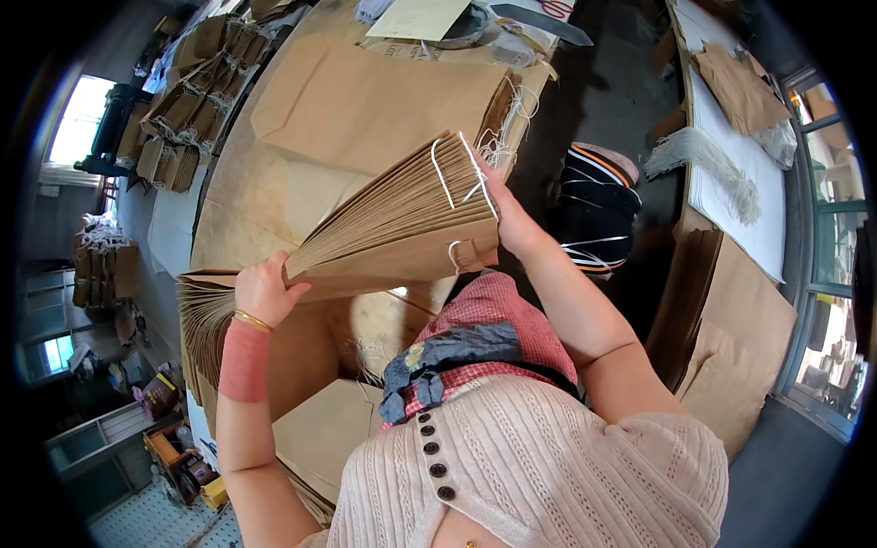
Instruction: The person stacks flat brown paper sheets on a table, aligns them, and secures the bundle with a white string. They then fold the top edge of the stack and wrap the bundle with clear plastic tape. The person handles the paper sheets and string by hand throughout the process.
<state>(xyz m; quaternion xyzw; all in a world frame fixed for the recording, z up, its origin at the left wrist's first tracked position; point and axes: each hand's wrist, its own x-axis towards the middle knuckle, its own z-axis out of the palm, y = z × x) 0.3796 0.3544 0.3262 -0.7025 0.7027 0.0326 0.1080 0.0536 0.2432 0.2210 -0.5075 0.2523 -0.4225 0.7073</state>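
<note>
A thick sheaf of brown paper bags (384, 205) is fanned out in front of me, bent across its middle. My left hand (263, 290) is closed around the bend, thumb towards me, and the far ends of the bags splay out beyond it on the left. At the other end, my right hand (510, 217) presses along the bags' edges, its fingertips partly hidden behind them. White cord handles (442, 173) loop out at that end, and another small white loop (454, 254) shows on the nearest bag.
Under the sheaf is a wooden table (265, 196), with a stack of large brown bags (384, 96) lying further back. Red-handled scissors (557, 8) lie at its far edge. A stool with a black striped cover (598, 210) stands to the right, beside a bench holding white cords (708, 169).
</note>
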